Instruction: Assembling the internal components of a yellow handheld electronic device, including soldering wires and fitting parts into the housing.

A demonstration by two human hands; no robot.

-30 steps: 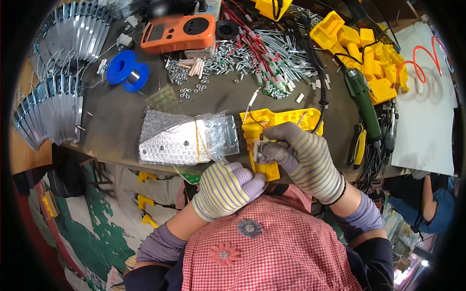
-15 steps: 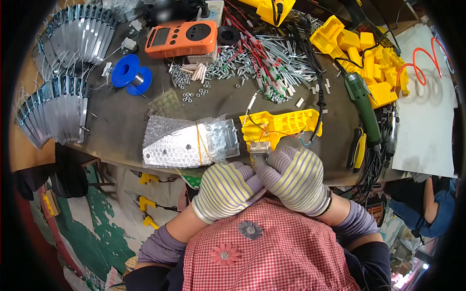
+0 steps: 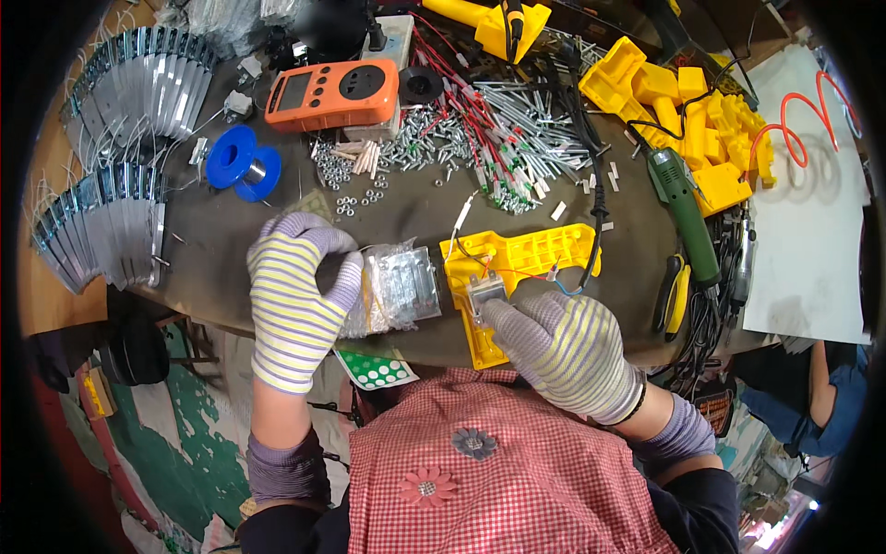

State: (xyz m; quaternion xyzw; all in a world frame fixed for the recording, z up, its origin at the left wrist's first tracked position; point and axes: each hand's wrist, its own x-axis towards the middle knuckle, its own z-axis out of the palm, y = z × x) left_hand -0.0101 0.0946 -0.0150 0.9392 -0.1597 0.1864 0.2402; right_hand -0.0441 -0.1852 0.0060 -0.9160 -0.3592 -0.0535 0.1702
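Observation:
My left hand, in a striped knit glove, is over the left part of a bubble-wrapped packet, thumb and fingers apart. It covers much of the packet. My right hand, gloved the same way, has its fingertips closed at the lower edge of a small silver metal block. That block lies against the yellow plastic housing half, shaped like a pistol grip. Thin red and blue wires and a black cord run along the housing. A white-sleeved lead sticks up from it.
Behind lie an orange multimeter, a blue solder spool, loose screws and red wires. Fanned metal plates stand at left. At right are a green rotary tool, yellow-handled pliers and yellow housings.
My left hand has left the metal block and moved left over the packet, its fingers spreading. My right hand stays at the block. The housing has shifted slightly nearer and left.

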